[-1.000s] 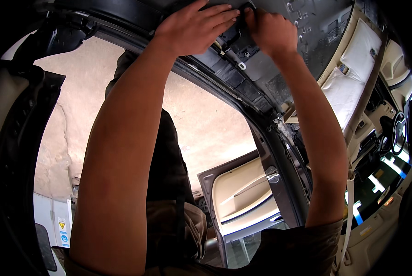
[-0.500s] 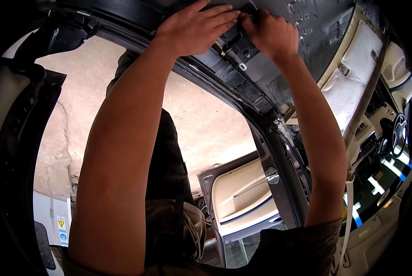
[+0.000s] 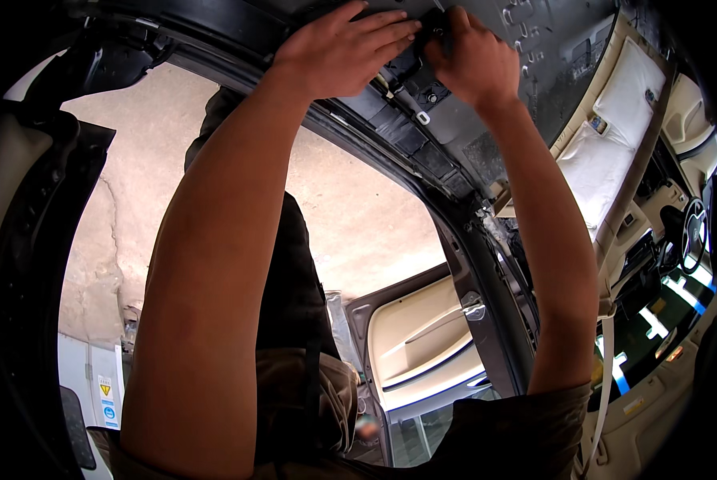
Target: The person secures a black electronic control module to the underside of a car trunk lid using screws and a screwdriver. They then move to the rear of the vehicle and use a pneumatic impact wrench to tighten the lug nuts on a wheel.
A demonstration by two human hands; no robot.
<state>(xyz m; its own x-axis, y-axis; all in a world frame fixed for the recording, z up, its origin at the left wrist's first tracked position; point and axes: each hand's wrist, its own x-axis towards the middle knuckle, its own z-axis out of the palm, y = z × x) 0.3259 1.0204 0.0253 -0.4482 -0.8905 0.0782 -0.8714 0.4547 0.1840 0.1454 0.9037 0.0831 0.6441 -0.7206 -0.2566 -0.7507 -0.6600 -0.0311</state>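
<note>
My left hand (image 3: pixel 330 54) lies with fingers stretched out along a black part at the top of the view, fingertips pointing right. Just right of them, my right hand (image 3: pixel 482 62) is curled, thumb and fingers bent beside a small black fitting (image 3: pixel 432 24). What its fingers enclose is hidden. The fitting sits at the edge of a dark grey panel (image 3: pixel 526 72) inside the vehicle. Below the hands, a white-ended loop (image 3: pixel 422 118) and a round fastener (image 3: pixel 433 98) show on the sill area.
A beige door panel (image 3: pixel 414 336) stands open below. Right are a white-covered seat (image 3: pixel 614 120) and a steering wheel (image 3: pixel 694 232). A black curved body edge (image 3: pixel 22 240) runs down the left. Beneath lies concrete floor (image 3: pixel 366 200). A grey-white cabinet (image 3: pixel 86 376) stands lower left.
My right thumb has drawn down and away from the left fingertips, and its index finger has lifted. My left hand barely shifts. A pale translucent strip now shows beside my leg near the door.
</note>
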